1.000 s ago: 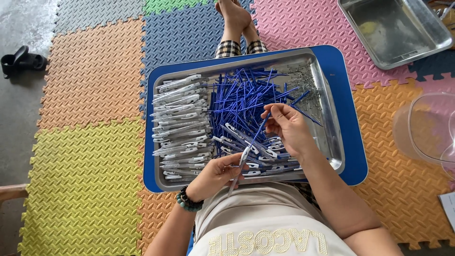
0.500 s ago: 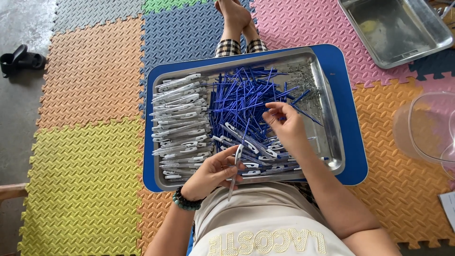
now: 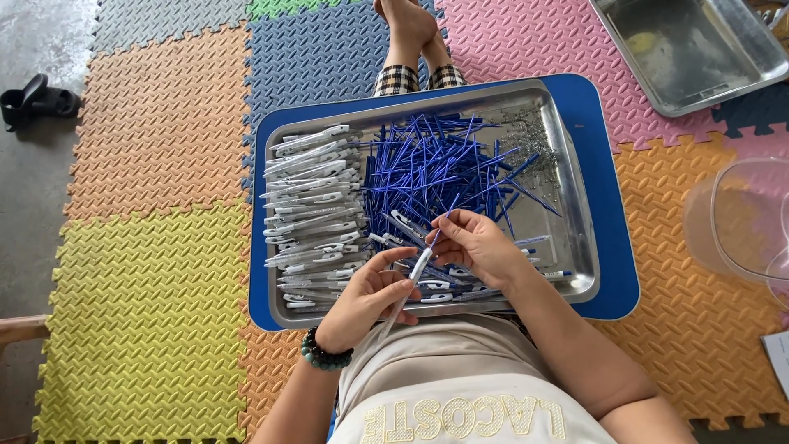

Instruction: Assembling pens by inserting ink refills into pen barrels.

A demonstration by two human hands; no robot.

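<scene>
Foam puzzle mat floor (image 3: 148, 271) in orange, yellow, grey, pink squares carried everything. A blue tray (image 3: 612, 247) lay over the person's lap, and a steel tray (image 3: 567, 164) sat inside it, nearly filling it. A second steel tray (image 3: 699, 57), with no pen parts in it, sat at the mat's far right corner. A clear plastic tub (image 3: 740, 218) stood at the mat's right edge, well apart from the blue tray. A black object (image 3: 37, 99) lay off the mat on concrete, far left; kind unclear.

In the steel tray, white pen barrels (image 3: 312, 197) were stacked along the left side. Blue refills (image 3: 436, 168) were heaped in the middle toward the far edge. A small patch of metal springs (image 3: 526, 136) sat near the far right corner.

Left hand (image 3: 366, 300) was at the tray's near edge, fingers closed around one pen barrel (image 3: 411, 284), held tilted, tip up toward the right hand. Bead bracelet (image 3: 325, 353) on that wrist. Right hand (image 3: 477, 247) was just beside it over the near middle of the tray, thumb and fingertips pinched on one blue refill (image 3: 444, 218), whose lower end met the barrel's top.
</scene>
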